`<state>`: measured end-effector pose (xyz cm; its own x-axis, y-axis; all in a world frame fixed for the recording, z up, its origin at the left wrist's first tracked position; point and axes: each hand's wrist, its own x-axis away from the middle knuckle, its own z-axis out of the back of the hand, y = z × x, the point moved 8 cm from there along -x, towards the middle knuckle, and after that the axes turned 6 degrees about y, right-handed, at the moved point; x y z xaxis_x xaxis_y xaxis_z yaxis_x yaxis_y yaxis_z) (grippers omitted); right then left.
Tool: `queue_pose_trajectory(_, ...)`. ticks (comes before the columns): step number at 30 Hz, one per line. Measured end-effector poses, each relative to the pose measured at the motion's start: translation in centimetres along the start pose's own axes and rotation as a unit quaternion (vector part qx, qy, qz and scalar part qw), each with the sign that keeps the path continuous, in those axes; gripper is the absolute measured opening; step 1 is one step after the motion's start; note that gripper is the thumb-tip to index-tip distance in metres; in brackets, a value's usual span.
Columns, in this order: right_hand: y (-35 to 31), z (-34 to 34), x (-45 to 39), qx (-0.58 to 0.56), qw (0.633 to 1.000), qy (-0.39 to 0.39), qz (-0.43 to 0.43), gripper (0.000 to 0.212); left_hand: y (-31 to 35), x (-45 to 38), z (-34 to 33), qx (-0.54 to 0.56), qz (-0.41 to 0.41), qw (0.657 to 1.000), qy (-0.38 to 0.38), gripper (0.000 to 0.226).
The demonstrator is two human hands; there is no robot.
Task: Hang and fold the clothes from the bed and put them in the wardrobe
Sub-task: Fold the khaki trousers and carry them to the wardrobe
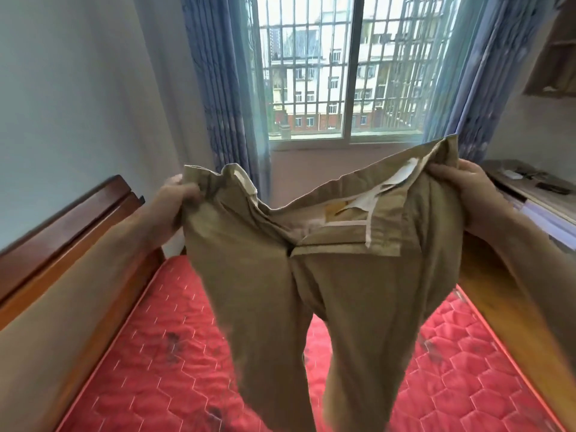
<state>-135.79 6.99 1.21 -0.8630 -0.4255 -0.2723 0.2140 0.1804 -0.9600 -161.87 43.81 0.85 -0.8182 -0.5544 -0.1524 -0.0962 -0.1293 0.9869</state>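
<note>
A pair of khaki trousers (299, 275) is held up in the air above the red mattress (149, 363) of the bed, in front of the window (346, 67). The waistband is gripped at its 2 ends: the left hand (174, 198) has its fingers curled round the left corner, and the right hand (461, 188) has its fingers curled round the right corner, with cloth bunched inside each grip. The fly is open and the pale inner lining is shown, so the waistband sags in the middle.

Some things can go wrong from here. If the trousers are lowered as they are now, the open front can be folded crooked, and creases can be pressed in. If the 2 legs are not laid one on the other, an uneven bundle can be made. The cloth can also slip from one hand, because only the corners are held.

The waist points up and the 2 legs hang down toward the mattress, out of view at the bottom. The long axis is therefore close to vertical, and the waistband runs from left to right, a little higher at the right.
</note>
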Motion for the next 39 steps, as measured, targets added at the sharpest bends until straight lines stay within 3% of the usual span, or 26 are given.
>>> queue_pose_trajectory(2, -1.1, 0.1, 0.2, 0.045, 0.999, 0.007, 0.012, 0.023, -0.3, -0.3, 0.5, -0.001, 0.007, 0.999, -0.036, 0.035)
queue_pose_trajectory(5, -1.5, 0.6, 1.4, 0.104, 0.993, 0.017, 0.05, 0.019, -2.8, -0.2, 1.6, -0.028, 0.051, 0.996, -0.067, 0.072)
queue_pose_trajectory(10, -0.7, 1.5, 1.6, 0.155, 0.987, 0.009, 0.046, 0.019, -5.1, 0.4, 0.2, -0.057, 0.05, 0.997, -0.03, 0.047)
queue_pose_trajectory(15, -0.4, -0.5, 2.1, 0.285, 0.954, -0.061, 0.068, 0.02, -5.1, 0.8, -2.2, -0.037, 0.035, 0.998, -0.044, 0.055)
queue_pose_trajectory(18, 0.0, -1.0, 3.1, 0.268, 0.959, -0.083, 0.036, 0.005, -4.0, 0.8, -2.8, -0.064, 0.009, 0.996, -0.067, 0.04)
queue_pose_trajectory(19, 0.0, -1.0, 3.4, 0.247, 0.965, -0.083, 0.022, 0.012, -3.6, 0.7, -2.8, -0.078, -0.004, 0.995, -0.066, 0.036)
queue_pose_trajectory(22, 0.3, 0.3, 3.1, 0.148, 0.989, -0.018, -0.027, 0.047, -2.4, 0.6, -2.9, -0.078, -0.015, 0.993, -0.083, 0.038)
queue_pose_trajectory(25, 1.0, 1.6, 1.9, 0.122, 0.991, 0.035, -0.047, 0.05, -2.7, 0.8, -3.3, -0.037, 0.056, 0.99, -0.122, 0.038)
queue_pose_trajectory(28, 2.7, 2.5, 0.8, 0.17, 0.981, 0.072, -0.054, 0.039, -4.5, 1.3, -3.5, 0.005, 0.145, 0.978, -0.151, 0.037)
queue_pose_trajectory(30, 4.0, 2.5, 0.6, 0.191, 0.976, 0.082, -0.061, 0.034, -6.1, 0.8, -3.0, 0.021, 0.171, 0.978, -0.122, 0.044)
queue_pose_trajectory(33, 6.1, 2.4, 0.5, 0.195, 0.971, 0.105, -0.094, 0.025, -8.3, -0.3, -2.2, 0.033, 0.164, 0.986, -0.004, 0.068)
queue_pose_trajectory(37, 8.3, 1.4, 0.7, 0.175, 0.964, 0.182, -0.088, 0.032, -8.9, 0.6, -4.8, 0.058, 0.129, 0.983, 0.119, 0.029)
queue_pose_trajectory(39, 9.5, 0.5, 1.6, 0.157, 0.959, 0.225, -0.073, 0.044, -9.3, 1.2, -6.5, 0.083, 0.112, 0.978, 0.155, 0.022)
